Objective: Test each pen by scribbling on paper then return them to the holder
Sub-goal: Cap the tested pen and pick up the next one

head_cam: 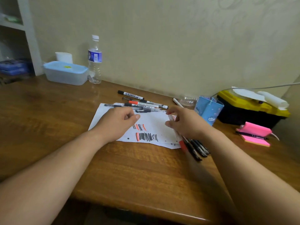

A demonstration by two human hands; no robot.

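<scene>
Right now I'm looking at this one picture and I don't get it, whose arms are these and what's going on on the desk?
No machine here: a person wears a camera on the head, looking down at their own arms. The left hand rests on the scribbled paper, fingers curled, holding nothing visible. The right hand grips a bundle of pens. More pens lie loose at the paper's far edge. The blue holder stands right of them on the wooden desk.

I see a brown wooden table (138, 172) with a glossy grain, its far edge against a pale beige wall (162, 38) faintly patterned at the far right. A white shelf unit (27, 30) stands far left. The light is soft and even.
</scene>
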